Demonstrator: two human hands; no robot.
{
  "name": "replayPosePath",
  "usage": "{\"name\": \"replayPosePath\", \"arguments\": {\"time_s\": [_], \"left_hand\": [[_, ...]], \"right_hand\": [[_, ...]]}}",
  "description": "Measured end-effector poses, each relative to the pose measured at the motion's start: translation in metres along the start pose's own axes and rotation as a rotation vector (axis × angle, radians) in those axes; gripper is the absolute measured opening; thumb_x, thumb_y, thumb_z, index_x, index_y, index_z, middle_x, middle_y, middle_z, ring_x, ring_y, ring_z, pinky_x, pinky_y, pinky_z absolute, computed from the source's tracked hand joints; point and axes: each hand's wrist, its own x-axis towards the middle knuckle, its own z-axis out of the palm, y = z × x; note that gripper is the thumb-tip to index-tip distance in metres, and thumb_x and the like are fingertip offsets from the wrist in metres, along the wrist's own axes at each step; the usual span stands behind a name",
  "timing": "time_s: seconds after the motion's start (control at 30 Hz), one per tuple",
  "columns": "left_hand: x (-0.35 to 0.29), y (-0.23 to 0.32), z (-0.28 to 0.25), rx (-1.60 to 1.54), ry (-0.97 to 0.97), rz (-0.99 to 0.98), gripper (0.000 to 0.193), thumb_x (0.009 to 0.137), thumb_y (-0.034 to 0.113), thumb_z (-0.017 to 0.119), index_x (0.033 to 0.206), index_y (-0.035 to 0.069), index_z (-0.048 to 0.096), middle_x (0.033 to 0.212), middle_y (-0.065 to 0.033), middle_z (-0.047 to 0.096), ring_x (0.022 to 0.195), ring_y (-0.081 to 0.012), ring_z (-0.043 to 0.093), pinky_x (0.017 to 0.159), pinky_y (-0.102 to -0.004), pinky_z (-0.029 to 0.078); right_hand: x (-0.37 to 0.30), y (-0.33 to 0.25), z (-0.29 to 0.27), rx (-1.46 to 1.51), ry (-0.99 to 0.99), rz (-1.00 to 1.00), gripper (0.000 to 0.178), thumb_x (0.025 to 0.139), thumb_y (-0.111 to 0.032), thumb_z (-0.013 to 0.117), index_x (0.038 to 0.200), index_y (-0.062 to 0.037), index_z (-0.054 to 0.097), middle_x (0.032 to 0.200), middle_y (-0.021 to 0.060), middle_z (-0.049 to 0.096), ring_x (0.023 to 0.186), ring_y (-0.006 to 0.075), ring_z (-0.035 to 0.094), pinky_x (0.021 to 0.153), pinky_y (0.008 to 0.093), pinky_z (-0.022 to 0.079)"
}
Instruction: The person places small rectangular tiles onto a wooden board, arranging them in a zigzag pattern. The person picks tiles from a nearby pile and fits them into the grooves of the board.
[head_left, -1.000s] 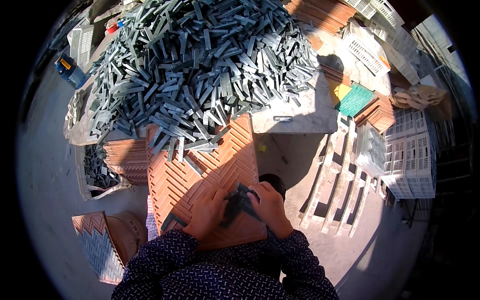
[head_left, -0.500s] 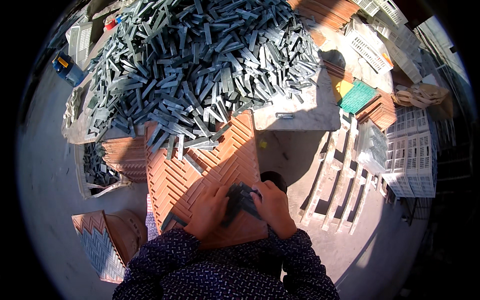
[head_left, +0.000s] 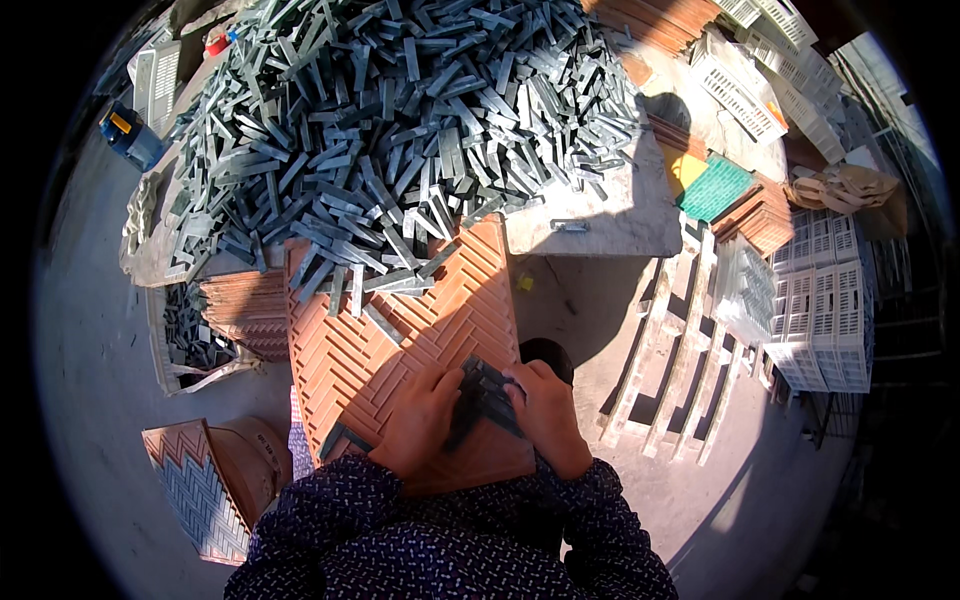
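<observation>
An orange herringbone mould tray (head_left: 440,295) slopes from the table edge down to my lap. On its near part lies a cluster of dark grey strip tiles (head_left: 482,392), side by side and slanting. My left hand (head_left: 418,420) grips the cluster's left edge, fingers curled. At its right edge my right hand (head_left: 550,418) is closed, thumb and fingers against the strips. The exact fingertip contact is partly hidden. More dark strips (head_left: 345,440) sit in the tray by my left wrist. Loose strips (head_left: 385,282) lie across the tray's far end.
A large heap of grey strip tiles (head_left: 400,120) covers the table (head_left: 625,215). Stacked orange trays (head_left: 245,315) stand left, above a tile-filled tray (head_left: 195,490) beside a drum. A wooden pallet (head_left: 660,350) and white crates (head_left: 820,310) are on the right.
Both hands stay at the tile cluster, with only a tiny shift of the fingers. The surroundings have slid slightly left in the picture.
</observation>
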Motion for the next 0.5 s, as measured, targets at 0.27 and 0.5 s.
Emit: {"name": "replayPosePath", "arguments": {"time_s": [0.27, 0.5], "left_hand": [[0.005, -0.011, -0.002, -0.008, -0.006, 0.073, 0.026, 0.078, -0.001, 0.058, 0.103, 0.001, 0.057, 0.097, -0.0169, 0.058, 0.088, -0.0366, 0.057, 0.075, -0.0411, 0.048], [0.031, -0.039, -0.069, 0.185, 0.233, 0.056, 0.036, 0.068, 0.001, 0.067, 0.103, 0.005, 0.061, 0.103, -0.0122, 0.058, 0.092, -0.0337, 0.057, 0.079, -0.0406, 0.048]], "right_hand": [[0.013, -0.007, -0.012, -0.139, -0.131, -0.039, 0.015, 0.08, -0.009, 0.064, 0.094, -0.0078, 0.061, 0.085, 0.0116, 0.058, 0.076, 0.0335, 0.061, 0.066, 0.0434, 0.05], [0.056, -0.03, -0.001, 0.026, -0.023, -0.104, 0.019, 0.079, -0.008, 0.065, 0.098, -0.0066, 0.064, 0.088, 0.0112, 0.063, 0.081, 0.0316, 0.062, 0.069, 0.0388, 0.05]]}}
